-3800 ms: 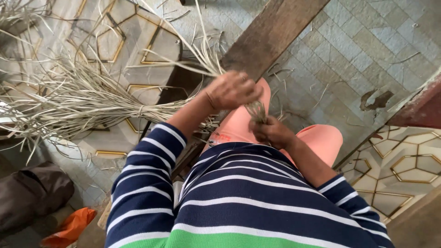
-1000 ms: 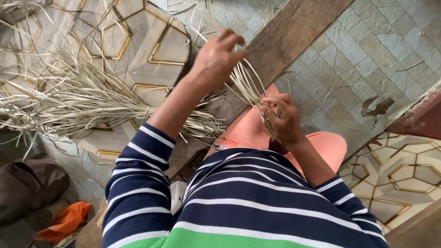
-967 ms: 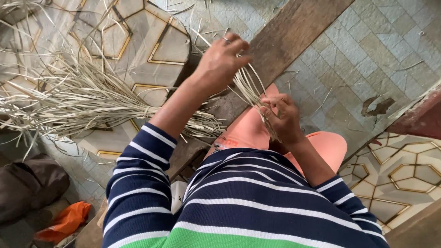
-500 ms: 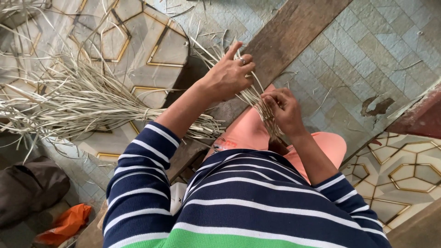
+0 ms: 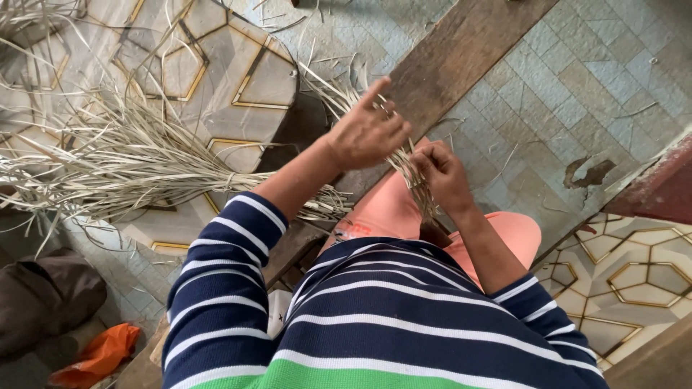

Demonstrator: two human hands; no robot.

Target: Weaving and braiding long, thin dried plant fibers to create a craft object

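Observation:
My left hand (image 5: pixel 367 132) is closed around a few pale dried grass strands (image 5: pixel 337 94) that fan out up and to the left over a wooden plank. My right hand (image 5: pixel 441 175) pinches the twisted braid of the same strands (image 5: pixel 417 189), which runs down over my orange-clad knees (image 5: pixel 504 230). Both hands are close together, almost touching. A ring shows on my left hand. My sleeves are navy with white stripes.
A tied bundle of dried grass (image 5: pixel 130 169) lies to the left on patterned hexagon boards (image 5: pixel 216 65). A dark wooden plank (image 5: pixel 461 50) crosses the tiled floor. A dark bag (image 5: pixel 47 295) and an orange cloth (image 5: pixel 101 353) sit at lower left.
My left hand has come down from a raised position toward my right hand, drawing the loose strands in. My right hand has stayed on the braid, shifting slightly.

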